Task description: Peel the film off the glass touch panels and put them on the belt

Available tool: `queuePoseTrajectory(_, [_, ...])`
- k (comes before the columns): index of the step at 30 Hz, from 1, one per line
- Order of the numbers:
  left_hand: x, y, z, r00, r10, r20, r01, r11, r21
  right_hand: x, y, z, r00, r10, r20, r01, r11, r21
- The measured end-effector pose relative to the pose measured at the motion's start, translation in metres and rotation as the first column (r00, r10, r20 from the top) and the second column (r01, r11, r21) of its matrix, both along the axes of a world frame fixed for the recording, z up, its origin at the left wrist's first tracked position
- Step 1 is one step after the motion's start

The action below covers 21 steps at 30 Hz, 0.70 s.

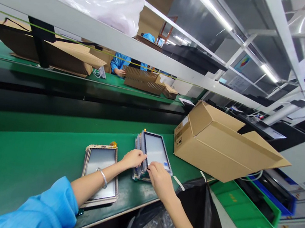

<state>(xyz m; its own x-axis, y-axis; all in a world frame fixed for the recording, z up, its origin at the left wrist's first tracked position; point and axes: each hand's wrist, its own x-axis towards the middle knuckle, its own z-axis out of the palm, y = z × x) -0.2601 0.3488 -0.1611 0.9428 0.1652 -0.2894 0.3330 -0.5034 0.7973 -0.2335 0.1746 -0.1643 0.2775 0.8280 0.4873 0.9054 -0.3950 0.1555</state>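
A stack of flat display panels [155, 149] with dark borders and clear film around them lies on the green bench. My left hand [134, 158] is closed at the left edge of the top panel, its fingertips pinched together; what is between them is too small to make out. At the lower left corner of that panel, my right hand [161, 180] pinches the edge. Under my left forearm lies a second stack of panels [100, 161] with tan layers beneath, partly covered by the arm.
An open cardboard box [208, 147] stands right of the panels. Below the bench edge hangs a black bag [198, 204] with clear plastic inside. Green [245, 205] and blue bins sit on the right. A shelf rail [157, 54] crosses above; a co-worker in blue [120, 63] is behind it.
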Motion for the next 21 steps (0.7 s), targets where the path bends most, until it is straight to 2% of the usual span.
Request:
queuePoseTrajectory(12, [-0.0014,-0.0007,-0.0056,0.999,-0.037,-0.036,0.030,0.984,-0.176,-0.0024,0.0018,0.0005,0.987,0.054,0.150,-0.040,0.995,-0.093])
queuePoseTrajectory(21, [-0.0057,-0.0012,-0.0021,0.992,-0.079,-0.095,0.051,0.961,-0.272,-0.0069,0.0068,-0.0060,0.982,-0.036,0.184,0.048,0.997,-0.063])
